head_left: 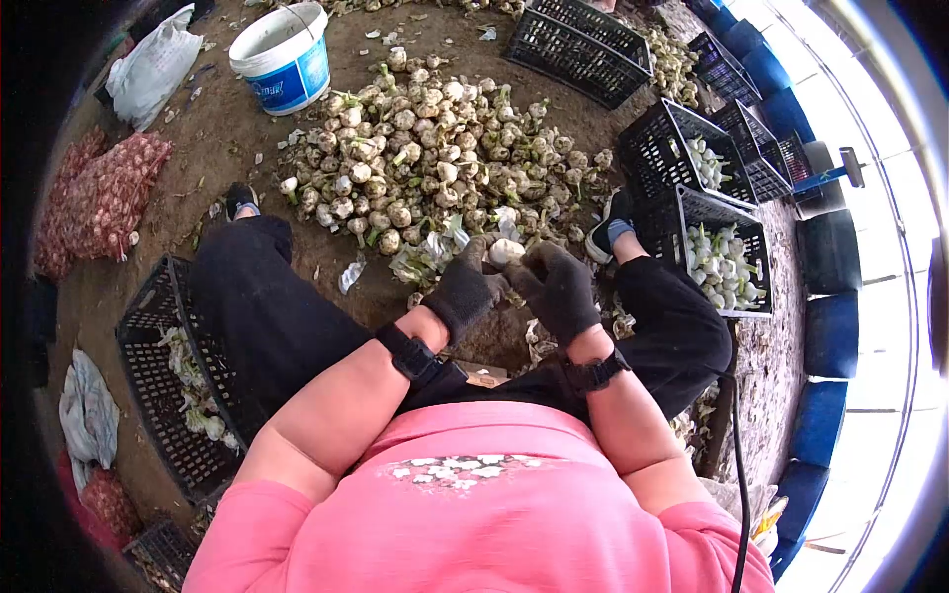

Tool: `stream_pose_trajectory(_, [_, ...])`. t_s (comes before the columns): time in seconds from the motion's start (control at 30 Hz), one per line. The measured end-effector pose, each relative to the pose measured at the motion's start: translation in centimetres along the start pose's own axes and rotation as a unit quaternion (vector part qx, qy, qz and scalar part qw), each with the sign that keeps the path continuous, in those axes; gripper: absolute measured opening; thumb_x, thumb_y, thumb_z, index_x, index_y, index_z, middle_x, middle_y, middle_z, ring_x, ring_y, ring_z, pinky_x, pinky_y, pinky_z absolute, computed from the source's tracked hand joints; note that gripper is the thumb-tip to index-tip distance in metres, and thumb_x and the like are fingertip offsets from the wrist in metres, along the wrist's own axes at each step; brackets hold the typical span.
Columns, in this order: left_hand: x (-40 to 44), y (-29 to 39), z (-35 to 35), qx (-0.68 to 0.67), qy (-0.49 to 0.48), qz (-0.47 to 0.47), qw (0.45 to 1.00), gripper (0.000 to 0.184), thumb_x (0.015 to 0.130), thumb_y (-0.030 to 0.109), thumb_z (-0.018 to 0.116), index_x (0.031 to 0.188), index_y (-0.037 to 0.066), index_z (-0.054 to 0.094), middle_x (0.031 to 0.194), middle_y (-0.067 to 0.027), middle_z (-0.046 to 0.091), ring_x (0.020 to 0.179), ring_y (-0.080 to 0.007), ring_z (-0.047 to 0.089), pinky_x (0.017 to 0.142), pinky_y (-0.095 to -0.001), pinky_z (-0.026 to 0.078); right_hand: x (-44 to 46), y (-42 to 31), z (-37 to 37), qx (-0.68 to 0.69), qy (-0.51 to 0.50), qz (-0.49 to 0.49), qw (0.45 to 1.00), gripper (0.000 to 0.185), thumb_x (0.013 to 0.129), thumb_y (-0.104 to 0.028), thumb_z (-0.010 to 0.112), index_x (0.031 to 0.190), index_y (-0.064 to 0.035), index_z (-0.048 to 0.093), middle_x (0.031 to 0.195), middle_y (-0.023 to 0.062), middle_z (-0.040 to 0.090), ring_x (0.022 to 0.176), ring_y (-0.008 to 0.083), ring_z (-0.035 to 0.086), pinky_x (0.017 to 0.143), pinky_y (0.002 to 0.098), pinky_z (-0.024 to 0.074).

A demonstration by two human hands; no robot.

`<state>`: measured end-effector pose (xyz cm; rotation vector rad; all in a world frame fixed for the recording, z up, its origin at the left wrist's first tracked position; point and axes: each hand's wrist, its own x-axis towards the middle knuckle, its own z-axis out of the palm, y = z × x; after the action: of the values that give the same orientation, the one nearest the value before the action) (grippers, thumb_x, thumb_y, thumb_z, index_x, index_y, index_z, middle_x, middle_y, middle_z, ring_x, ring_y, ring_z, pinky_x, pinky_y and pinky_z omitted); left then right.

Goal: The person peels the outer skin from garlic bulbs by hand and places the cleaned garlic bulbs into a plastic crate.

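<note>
Between my two gloved hands is a pale garlic bulb, its white skin cleaner than that of the bulbs around it. My left hand, in a dark glove, grips the bulb from the left with bent fingers. From the other side my right hand, also gloved, closes on the same bulb; some of its fingertips are hidden. Just beyond the hands lies a large heap of soil-marked garlic bulbs on the ground. Loose papery peelings lie beside my left hand, at the near edge of the heap.
Black crates of pale garlic stand at my right foot. A black crate with leafy scraps sits by my left leg. Farther off are a white bucket, a red net sack, a white sack and another black crate.
</note>
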<state>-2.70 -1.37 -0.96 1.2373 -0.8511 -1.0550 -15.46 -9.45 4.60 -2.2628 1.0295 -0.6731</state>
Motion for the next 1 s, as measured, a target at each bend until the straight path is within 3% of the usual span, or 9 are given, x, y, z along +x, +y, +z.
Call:
stream_pose_trajectory(0.13, [-0.1, -1.2, -0.6, 0.137, -0.013, 0.11, 0.984, 0.048, 0.071, -0.003, 0.057, 0.118, 0.003, 0.049, 0.096, -0.0077, 0.061, 0.082, -0.0177, 0.06, 0.07, -0.0324, 0.05, 0.6, -0.2, -0.3, -0.116, -0.141, -0.014, 0.983, 0.032, 0.074, -0.034, 0.066, 0.071, -0.003, 0.06, 0.068, 0.0194, 0.059, 0.07, 0.0386, 0.059, 0.06, 0.0441, 0.0459])
stream_pose_trajectory(0.37, [0.0, -0.8, -1.8, 0.266, -0.036, 0.019, 0.963, 0.05, 0.071, 0.006, 0.058, 0.12, 0.003, 0.049, 0.099, -0.0077, 0.061, 0.078, -0.0191, 0.059, 0.067, -0.0336, 0.05, 0.1, 2.8, 2.4, -0.16, -0.145, -0.059, 0.975, 0.026, 0.076, -0.027, 0.058, 0.079, -0.0018, 0.064, 0.076, 0.0219, 0.062, 0.07, 0.0382, 0.061, 0.063, 0.0442, 0.0485])
stream_pose_trajectory(0.47, [-0.4, 0.1, -2.1, -0.034, -0.084, -0.018, 0.996, 0.054, 0.072, 0.012, 0.058, 0.124, 0.004, 0.047, 0.098, -0.005, 0.061, 0.076, -0.0179, 0.059, 0.065, -0.0303, 0.05, -0.4, 6.2, 2.8, 0.128, -0.15, 0.144, 0.97, 0.015, 0.077, -0.014, 0.056, 0.082, -0.0025, 0.064, 0.075, 0.0152, 0.064, 0.068, 0.0332, 0.063, 0.062, 0.0391, 0.0509])
stream_pose_trajectory(0.57, [-1.1, 3.8, -1.6, -0.246, -0.176, -0.124, 0.945, 0.059, 0.075, 0.011, 0.058, 0.131, 0.005, 0.042, 0.102, -0.0049, 0.06, 0.079, -0.0151, 0.06, 0.065, -0.0264, 0.049, -1.1, 5.5, 1.1, -0.107, -0.136, -0.142, 0.975, 0.032, 0.081, -0.014, 0.059, 0.112, -0.0079, 0.06, 0.094, 0.0071, 0.066, 0.086, 0.0247, 0.063, 0.074, 0.0305, 0.0501])
stream_pose_trajectory(0.6, [-1.4, 3.1, -1.2, -0.33, -0.213, -0.134, 0.91, 0.058, 0.077, 0.006, 0.056, 0.133, 0.005, 0.041, 0.104, -0.0058, 0.06, 0.081, -0.0144, 0.06, 0.066, -0.0263, 0.05, -1.7, 8.2, 3.7, -0.003, -0.13, -0.128, 0.983, 0.028, 0.077, -0.013, 0.061, 0.104, -0.0062, 0.061, 0.089, 0.0101, 0.065, 0.082, 0.0258, 0.063, 0.072, 0.0326, 0.0498])
stream_pose_trajectory(0.7, [-2.3, 3.4, -0.5, -0.331, -0.215, -0.218, 0.893, 0.058, 0.079, 0.0, 0.052, 0.135, 0.006, 0.038, 0.107, -0.0053, 0.06, 0.084, -0.0153, 0.06, 0.07, -0.0282, 0.05, -0.2, 10.5, 8.9, 0.0, -0.207, -0.163, 0.965, 0.028, 0.061, -0.022, 0.074, 0.078, -0.0032, 0.063, 0.073, 0.0163, 0.061, 0.067, 0.0339, 0.057, 0.064, 0.037, 0.0477])
stream_pose_trajectory(0.83, [-1.3, 2.8, -0.6, -0.343, -0.227, -0.16, 0.897, 0.056, 0.079, 0.001, 0.051, 0.134, 0.006, 0.039, 0.112, -0.0055, 0.057, 0.081, -0.015, 0.058, 0.069, -0.0266, 0.05, 0.0, 9.7, 6.3, 0.15, -0.207, 0.012, 0.967, 0.037, 0.071, -0.017, 0.069, 0.103, -0.0025, 0.057, 0.094, 0.011, 0.063, 0.081, 0.0269, 0.061, 0.072, 0.0354, 0.0495])
stream_pose_trajectory(0.93, [-0.5, 2.0, -1.9, -0.177, -0.152, -0.135, 0.963, 0.057, 0.08, 0.006, 0.051, 0.135, 0.009, 0.037, 0.102, -0.0061, 0.059, 0.079, -0.012, 0.057, 0.065, -0.0257, 0.049, 0.5, 3.8, 1.1, 0.495, -0.138, 0.367, 0.776, 0.035, 0.082, -0.009, 0.06, 0.115, -0.0032, 0.054, 0.106, 0.0082, 0.063, 0.096, 0.0211, 0.06, 0.079, 0.0342, 0.05])
stream_pose_trajectory(1.0, [0.3, -1.0, -1.1, -0.141, -0.141, -0.105, 0.974, 0.057, 0.082, 0.012, 0.055, 0.134, 0.006, 0.035, 0.105, -0.0069, 0.058, 0.084, -0.0148, 0.057, 0.068, -0.0267, 0.049, -0.9, 3.1, 0.2, 0.66, -0.125, 0.281, 0.685, 0.038, 0.082, -0.005, 0.06, 0.119, -0.0034, 0.052, 0.102, 0.0087, 0.063, 0.093, 0.0188, 0.06, 0.079, 0.0301, 0.0491])
